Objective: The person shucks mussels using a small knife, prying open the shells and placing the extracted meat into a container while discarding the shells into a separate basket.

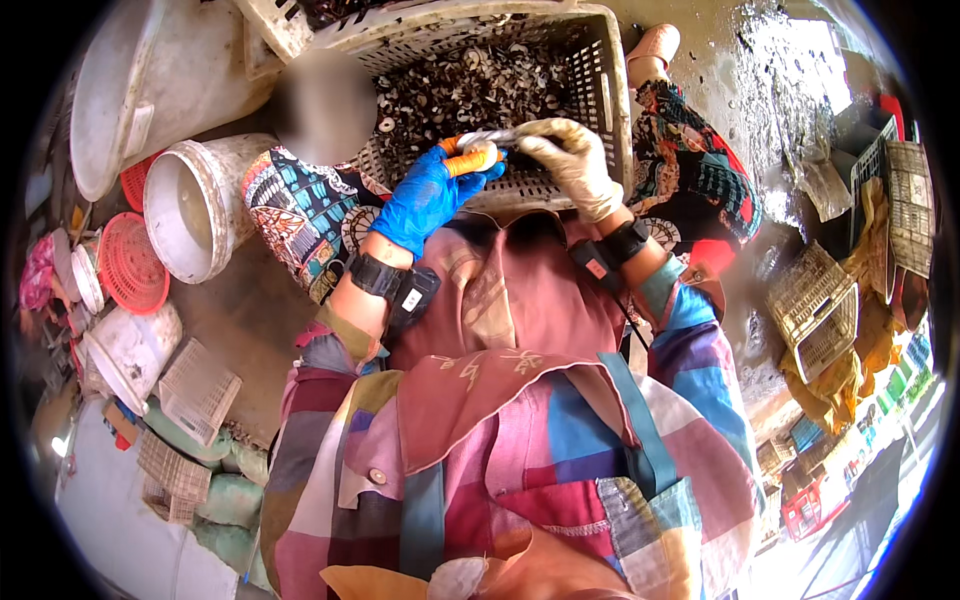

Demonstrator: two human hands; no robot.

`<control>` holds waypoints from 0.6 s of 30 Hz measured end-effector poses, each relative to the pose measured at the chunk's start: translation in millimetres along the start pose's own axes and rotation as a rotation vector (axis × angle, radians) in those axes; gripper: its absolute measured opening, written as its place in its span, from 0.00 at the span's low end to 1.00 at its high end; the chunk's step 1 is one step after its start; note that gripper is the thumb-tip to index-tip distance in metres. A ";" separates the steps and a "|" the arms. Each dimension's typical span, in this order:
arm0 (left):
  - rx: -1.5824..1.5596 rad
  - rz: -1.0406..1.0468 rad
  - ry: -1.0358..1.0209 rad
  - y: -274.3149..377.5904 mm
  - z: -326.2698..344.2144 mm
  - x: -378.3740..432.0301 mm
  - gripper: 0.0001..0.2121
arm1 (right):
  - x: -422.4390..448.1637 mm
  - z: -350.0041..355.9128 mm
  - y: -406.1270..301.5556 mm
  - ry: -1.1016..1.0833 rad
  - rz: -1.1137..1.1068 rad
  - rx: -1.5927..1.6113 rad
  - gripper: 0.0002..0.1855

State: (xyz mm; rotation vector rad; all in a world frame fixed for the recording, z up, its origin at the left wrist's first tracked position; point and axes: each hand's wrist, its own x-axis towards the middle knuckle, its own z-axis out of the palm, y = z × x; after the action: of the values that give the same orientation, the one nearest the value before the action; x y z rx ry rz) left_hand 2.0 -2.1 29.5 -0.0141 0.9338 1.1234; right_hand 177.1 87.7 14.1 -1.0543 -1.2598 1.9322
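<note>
My left hand (442,187), in a blue glove with orange finger covers, holds a small pale round piece (489,155), perhaps shellfish, between thumb and fingers. Close against it on the right is my right hand (574,161) in a stained whitish glove, its thumb and fingers pinching a slim greyish tool (504,138) whose exact kind is unclear. The tool's far end meets the fingers of my left hand. Both hands are over the near side of a plastic crate (619,97) that holds many small shells and dark bits (480,90).
White plastic buckets (214,217) and a large tub (112,112) stand at the left, beside red baskets (135,262). Another crate edge (274,26) adjoins the shell crate. Plastic crates (817,300) lie on the wet floor (750,277) at the right. A blurred round patch hides part of the upper left.
</note>
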 end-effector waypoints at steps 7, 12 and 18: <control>-0.051 -0.002 -0.061 -1.2 -9.5 5.1 0.14 | -1.3 -8.6 0.5 0.109 0.057 -0.108 0.08; -0.042 -0.017 -0.054 2.0 -4.8 1.4 0.16 | 6.1 -9.2 15.4 0.104 0.013 -0.185 0.07; 0.169 -0.053 0.021 9.5 3.0 -5.6 0.14 | -5.8 7.3 -0.9 0.010 0.086 -0.016 0.08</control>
State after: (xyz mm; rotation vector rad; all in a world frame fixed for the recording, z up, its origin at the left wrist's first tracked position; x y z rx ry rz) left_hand -4.0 -0.5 39.0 0.0872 1.0396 0.9944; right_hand 173.8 80.1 18.3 -1.1411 -1.2450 1.9813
